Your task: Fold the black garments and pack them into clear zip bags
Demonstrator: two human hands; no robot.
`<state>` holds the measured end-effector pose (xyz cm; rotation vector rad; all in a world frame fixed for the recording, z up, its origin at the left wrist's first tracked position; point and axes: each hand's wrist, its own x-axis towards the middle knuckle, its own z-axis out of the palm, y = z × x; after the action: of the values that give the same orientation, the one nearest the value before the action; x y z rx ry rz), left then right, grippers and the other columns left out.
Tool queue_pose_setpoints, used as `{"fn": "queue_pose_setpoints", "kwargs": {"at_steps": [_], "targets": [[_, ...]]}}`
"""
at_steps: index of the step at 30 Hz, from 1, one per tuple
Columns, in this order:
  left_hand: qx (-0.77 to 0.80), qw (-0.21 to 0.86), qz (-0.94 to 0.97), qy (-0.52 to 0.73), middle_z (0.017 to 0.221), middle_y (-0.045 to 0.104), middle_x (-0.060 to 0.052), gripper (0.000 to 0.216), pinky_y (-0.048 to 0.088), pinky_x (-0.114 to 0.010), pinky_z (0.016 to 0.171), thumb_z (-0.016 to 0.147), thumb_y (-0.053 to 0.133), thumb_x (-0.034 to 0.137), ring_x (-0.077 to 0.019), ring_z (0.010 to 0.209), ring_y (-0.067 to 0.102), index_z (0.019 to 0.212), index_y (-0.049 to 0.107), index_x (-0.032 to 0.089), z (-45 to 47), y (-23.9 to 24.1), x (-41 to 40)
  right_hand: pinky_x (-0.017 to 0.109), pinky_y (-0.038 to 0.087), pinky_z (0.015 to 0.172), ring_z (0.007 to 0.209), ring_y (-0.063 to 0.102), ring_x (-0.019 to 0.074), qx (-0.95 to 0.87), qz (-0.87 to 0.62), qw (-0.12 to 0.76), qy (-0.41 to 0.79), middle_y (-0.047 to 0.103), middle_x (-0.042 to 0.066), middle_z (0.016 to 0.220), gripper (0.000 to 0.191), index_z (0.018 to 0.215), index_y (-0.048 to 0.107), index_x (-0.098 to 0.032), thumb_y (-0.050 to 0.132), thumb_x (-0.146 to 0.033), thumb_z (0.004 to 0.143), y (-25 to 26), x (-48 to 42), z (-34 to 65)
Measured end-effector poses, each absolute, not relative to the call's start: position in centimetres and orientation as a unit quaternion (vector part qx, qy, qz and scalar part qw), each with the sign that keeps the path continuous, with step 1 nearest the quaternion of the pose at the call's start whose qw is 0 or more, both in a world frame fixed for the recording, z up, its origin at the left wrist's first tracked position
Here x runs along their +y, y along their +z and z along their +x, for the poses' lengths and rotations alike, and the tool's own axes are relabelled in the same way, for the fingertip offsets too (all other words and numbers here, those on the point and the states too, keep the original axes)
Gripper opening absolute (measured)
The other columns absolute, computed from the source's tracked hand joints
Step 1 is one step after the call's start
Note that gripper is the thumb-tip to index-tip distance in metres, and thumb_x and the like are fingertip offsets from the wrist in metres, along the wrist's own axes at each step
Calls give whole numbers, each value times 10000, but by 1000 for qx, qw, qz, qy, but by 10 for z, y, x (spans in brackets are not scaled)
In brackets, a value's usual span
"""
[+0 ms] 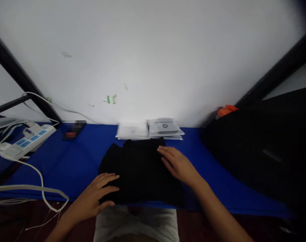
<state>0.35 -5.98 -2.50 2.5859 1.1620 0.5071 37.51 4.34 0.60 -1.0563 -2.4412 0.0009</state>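
Lying beneath and between both hands, the black cloth (140,171) spreads over the blue tabletop (67,161). The left hand (98,196) reaches over the cloth's near left edge, fingers loosely spread; the right hand (176,164) extends over its far right part, fingers nearly straight. Neither hand clasps it; pressure cannot be told. Plastic packets (134,130) sit just beyond the cloth's far edge.

The garment (140,171) is matt cloth — the packets (165,126), smooth plastic.
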Motion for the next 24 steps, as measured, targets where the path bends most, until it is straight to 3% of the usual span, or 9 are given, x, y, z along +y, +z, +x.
{"fn": "queue_pose_setpoints", "kwargs": {"at_steps": [5, 9, 11, 17, 24], "targets": [[400, 146, 889, 168, 1415, 543, -66, 274, 448, -502, 1063, 895, 642, 300, -271, 1343, 465, 1167, 669, 312, -13, -31, -59, 465, 518, 989, 1212, 575, 272, -903, -374, 151, 146, 605, 116, 1321, 488, 1347, 531, -231, 624, -403, 900, -6, -38, 380], [412, 130, 886, 169, 1413, 540, -78, 278, 444, -527, 1060, 903, 629, 317, -274, 1354, 450, 1180, 649, 297, -25, -41, -63, 447, 520, 988, 1233, 561, 255, -866, -434, 160, 189, 607, 97, 1316, 205, 1114, 644, -229, 543, -306, 953, -18, -56, 399], [416, 115, 885, 178, 1416, 537, -81, 279, 447, -526, 1058, 899, 633, 328, -277, 1356, 446, 1175, 642, 287, -27, -44, -65, 431, 527, 977, 1207, 578, 243, -858, -438, 169, 207, 621, 90, 1291, 157, 1033, 650, -229, 520, -284, 965, -17, -56, 403], [409, 94, 884, 205, 1339, 604, -68, 195, 428, -481, 1079, 931, 567, 223, -243, 1271, 533, 1095, 663, 267, -23, -40, -67, 378, 568, 891, 1050, 660, 221, -848, -428, 195, 244, 689, 78, 1135, 193, 1009, 666, -241, 482, -290, 979, -1, -45, 399], [438, 120, 827, 331, 1135, 690, -91, 142, 511, -384, 923, 954, 502, 221, -219, 1095, 621, 915, 638, 218, -9, -21, -46, 348, 579, 774, 874, 702, 216, -831, -457, 259, 182, 725, 54, 963, 219, 1049, 640, -246, 453, -340, 984, 9, -11, 399]]}}
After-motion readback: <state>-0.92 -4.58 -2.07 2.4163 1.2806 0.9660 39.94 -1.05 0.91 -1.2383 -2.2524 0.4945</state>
